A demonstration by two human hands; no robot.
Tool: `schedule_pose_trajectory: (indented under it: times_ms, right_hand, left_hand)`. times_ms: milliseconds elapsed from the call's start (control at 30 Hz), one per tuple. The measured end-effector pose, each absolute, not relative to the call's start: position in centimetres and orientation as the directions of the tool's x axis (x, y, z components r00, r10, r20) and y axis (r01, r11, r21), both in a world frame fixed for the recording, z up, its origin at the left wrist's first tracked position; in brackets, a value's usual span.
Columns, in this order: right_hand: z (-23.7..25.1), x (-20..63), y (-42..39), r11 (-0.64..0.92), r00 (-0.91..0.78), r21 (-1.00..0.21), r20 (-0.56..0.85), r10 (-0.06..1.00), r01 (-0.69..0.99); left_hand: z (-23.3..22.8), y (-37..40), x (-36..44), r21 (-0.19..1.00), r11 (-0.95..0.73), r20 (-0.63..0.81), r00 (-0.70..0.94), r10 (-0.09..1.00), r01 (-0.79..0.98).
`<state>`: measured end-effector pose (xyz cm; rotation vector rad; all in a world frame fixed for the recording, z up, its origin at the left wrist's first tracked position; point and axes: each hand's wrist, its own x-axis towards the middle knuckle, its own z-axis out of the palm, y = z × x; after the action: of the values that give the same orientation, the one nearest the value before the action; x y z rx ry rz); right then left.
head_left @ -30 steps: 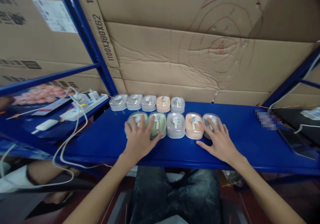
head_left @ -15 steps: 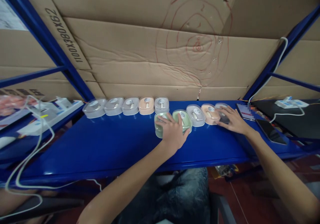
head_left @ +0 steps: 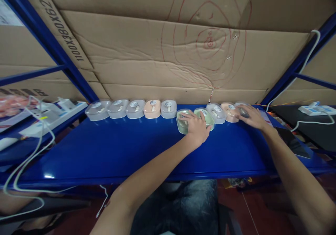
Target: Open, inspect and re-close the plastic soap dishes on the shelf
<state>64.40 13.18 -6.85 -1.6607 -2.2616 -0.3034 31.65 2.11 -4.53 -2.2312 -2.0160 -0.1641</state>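
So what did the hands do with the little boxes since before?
Both hands slid the front row of five boxes to the right and back, so it now continues the back row as one line. The left hand stays on the green boxes, the right hand on the end one. The back row stayed put.

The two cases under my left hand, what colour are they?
Pale green, with clear lids; the two cases under the left hand show in the head view.

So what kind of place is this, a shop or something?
More likely a stockroom or packing workshop. Blue metal shelving serves as the bench, flattened cardboard boxes line the back, and many identical little plastic cases sit in a row under the left hand and right hand.
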Motion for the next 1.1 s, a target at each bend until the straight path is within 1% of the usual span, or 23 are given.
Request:
schedule_pose_trajectory:
  times_ms: [67,133,333,467,733,833,967,1100]
  right_hand:
    - [-6.8,64.4,13.5,0.286,-0.244,-0.069,0.355,0.903,0.956]
    - [-6.8,64.3,13.8,0.273,-0.226,-0.092,0.347,0.91,0.958]
    - [-7.6,64.1,14.7,0.237,-0.192,-0.075,0.384,0.903,0.968]
    - [-8.3,64.1,15.1,0.227,-0.182,-0.071,0.392,0.902,0.971]
    - [-9.0,64.3,15.1,0.214,-0.178,-0.059,0.369,0.912,0.975]
    - [-9.0,64.0,15.2,0.21,-0.178,-0.048,0.373,0.911,0.977]
    - [-8.4,61.8,14.6,0.244,-0.215,-0.012,0.427,0.878,0.97]
    - [-7.0,56.4,12.8,0.324,-0.277,0.001,0.521,0.807,0.946]
  left_hand:
    - [-4.7,3.0,31.7,-0.022,-0.105,0.196,0.107,0.975,0.994]
    - [-4.8,4.1,31.5,-0.022,-0.115,0.202,0.117,0.972,0.993]
    - [-4.7,7.3,29.6,0.047,-0.17,0.154,0.161,0.975,0.984]
    - [-4.9,8.8,28.4,0.055,-0.199,0.149,0.189,0.971,0.979]
    - [-6.3,9.6,27.7,0.007,-0.26,0.276,0.248,0.929,0.966]
    - [-6.6,9.8,27.7,0.001,-0.269,0.302,0.256,0.918,0.963]
    - [-6.6,9.6,27.8,-0.002,-0.32,0.342,0.302,0.89,0.947]
    - [-6.1,8.2,26.0,-0.013,-0.449,0.415,0.413,0.81,0.894]
